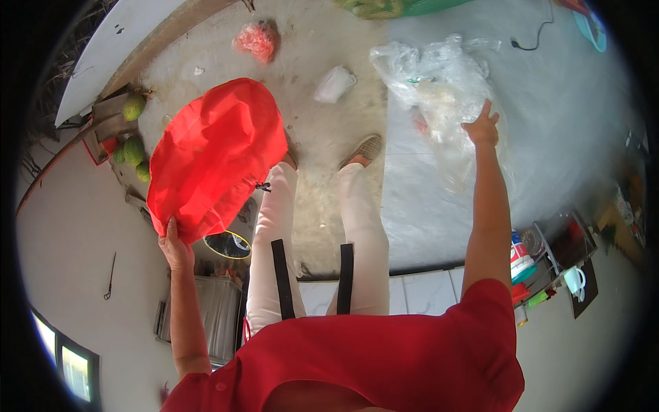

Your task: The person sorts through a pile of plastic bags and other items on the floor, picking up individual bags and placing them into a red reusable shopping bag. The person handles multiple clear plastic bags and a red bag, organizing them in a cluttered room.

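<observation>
A large red fabric bag (221, 149) hangs at the left, its lower edge pinched in my left hand (176, 250). What looks like a black cord lock (263, 186) dangles from the bag's right side. On the other side, my right arm reaches out over a heap of clear plastic bags (443, 87). My right hand (483, 127) has its fingers apart with nothing visible in them. Whether it touches the plastic I cannot tell.
On the concrete floor lie a white plastic bag (335, 84) and a crumpled red plastic bag (256, 42). Green fruits (134, 150) sit by the left wall. A yellow-rimmed bin (228, 245) stands behind the red bag. A black plug cord (535, 38) lies at upper right.
</observation>
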### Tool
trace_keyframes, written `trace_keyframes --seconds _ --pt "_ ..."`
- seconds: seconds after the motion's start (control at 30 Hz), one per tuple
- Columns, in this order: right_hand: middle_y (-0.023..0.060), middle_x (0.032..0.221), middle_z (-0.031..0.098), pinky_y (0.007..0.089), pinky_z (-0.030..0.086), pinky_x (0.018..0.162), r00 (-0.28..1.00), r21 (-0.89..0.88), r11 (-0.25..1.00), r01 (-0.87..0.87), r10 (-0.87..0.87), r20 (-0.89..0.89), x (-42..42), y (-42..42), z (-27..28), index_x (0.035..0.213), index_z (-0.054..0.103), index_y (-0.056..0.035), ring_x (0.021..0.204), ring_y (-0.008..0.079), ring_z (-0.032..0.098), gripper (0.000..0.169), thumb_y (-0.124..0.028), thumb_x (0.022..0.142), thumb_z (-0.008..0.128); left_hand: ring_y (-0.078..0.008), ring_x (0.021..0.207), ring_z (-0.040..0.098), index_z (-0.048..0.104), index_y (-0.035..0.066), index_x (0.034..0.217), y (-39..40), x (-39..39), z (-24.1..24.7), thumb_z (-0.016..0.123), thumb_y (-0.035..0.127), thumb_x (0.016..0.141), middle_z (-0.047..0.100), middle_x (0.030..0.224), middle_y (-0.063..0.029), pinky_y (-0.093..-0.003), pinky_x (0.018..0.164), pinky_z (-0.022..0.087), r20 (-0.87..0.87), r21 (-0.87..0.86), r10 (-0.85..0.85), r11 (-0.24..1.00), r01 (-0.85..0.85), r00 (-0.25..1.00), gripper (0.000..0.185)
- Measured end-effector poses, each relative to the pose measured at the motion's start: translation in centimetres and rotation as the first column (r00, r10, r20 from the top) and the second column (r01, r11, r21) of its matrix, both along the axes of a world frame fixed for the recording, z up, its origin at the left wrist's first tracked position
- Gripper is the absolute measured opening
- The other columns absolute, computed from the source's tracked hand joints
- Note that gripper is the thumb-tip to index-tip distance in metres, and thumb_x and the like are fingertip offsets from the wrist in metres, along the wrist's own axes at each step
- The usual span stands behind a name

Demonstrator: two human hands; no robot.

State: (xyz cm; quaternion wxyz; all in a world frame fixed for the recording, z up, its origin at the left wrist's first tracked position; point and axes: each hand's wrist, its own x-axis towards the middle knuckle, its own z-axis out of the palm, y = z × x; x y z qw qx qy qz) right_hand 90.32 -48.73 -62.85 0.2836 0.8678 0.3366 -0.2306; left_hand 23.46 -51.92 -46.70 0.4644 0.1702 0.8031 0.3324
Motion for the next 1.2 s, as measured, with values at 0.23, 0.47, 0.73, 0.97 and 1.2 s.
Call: trace_keyframes --seconds 0.23,0.47,0.73,0.97,1.2 --pt "0.0220 0.094 0.061 0.0459 0.048 0.077 0.990 0.084 0.988 -0.129 0.132 -0.042 0.9 -2.5 -4.0 0.102 0.055 -0.0084 0.091 0.0382 0.059 0.023 -0.013 0.083 0.042 -0.0179 0.099 0.056 0.050 -0.002 0.117 -0.8 1.7 -0.9 0.055 0.012 0.087 0.057 0.112 -0.0083 -0.0303 0.087 0.045 0.020 -0.038 0.064 0.997 -0.063 0.998 0.033" --pt "0.0237 0.077 0.060 0.0484 0.046 0.069 0.958 0.328 0.926 -0.190 0.248 -0.146 1.2 -3.1 4.7 0.089 0.054 -0.0049 0.077 0.0427 0.058 0.012 -0.012 0.079 0.052 -0.0181 0.098 0.057 0.052 -0.003 0.114 -0.5 3.7 1.5 0.056 0.012 0.086 0.058 0.110 -0.0091 -0.0291 0.086 0.045 0.095 0.075 0.095 0.992 -0.102 0.991 0.032" --pt "0.0221 0.077 0.060 0.0465 0.045 0.067 0.945 0.469 0.874 -0.129 0.252 -0.210 -0.7 -2.0 16.5 0.086 0.053 -0.0037 0.077 0.0412 0.057 0.012 -0.008 0.076 0.058 -0.0183 0.099 0.055 0.050 -0.005 0.116 1.2 4.8 6.0 0.056 0.012 0.085 0.057 0.112 -0.0105 -0.0303 0.086 0.043 0.144 0.166 0.129 0.974 -0.152 0.981 0.035" --pt "0.0221 0.078 0.060 0.0461 0.045 0.067 0.894 0.550 0.824 -0.134 0.340 -0.291 -5.3 0.1 21.4 0.088 0.054 -0.0040 0.077 0.0412 0.057 0.013 -0.009 0.077 0.058 -0.0194 0.099 0.056 0.049 -0.006 0.116 0.7 1.6 7.1 0.056 0.011 0.085 0.056 0.113 -0.0120 -0.0304 0.087 0.044 0.173 0.164 0.135 0.973 -0.164 0.976 0.036" --pt "0.0202 0.080 0.060 0.0443 0.045 0.067 0.863 0.523 0.838 -0.155 0.373 -0.342 -13.1 3.2 16.5 0.089 0.054 -0.0042 0.077 0.0397 0.057 0.012 -0.009 0.078 0.057 -0.0198 0.100 0.056 0.049 -0.005 0.116 0.1 -0.8 8.0 0.056 0.009 0.085 0.056 0.113 -0.0117 -0.0303 0.086 0.046 0.189 0.195 0.176 0.958 -0.212 0.966 0.034"
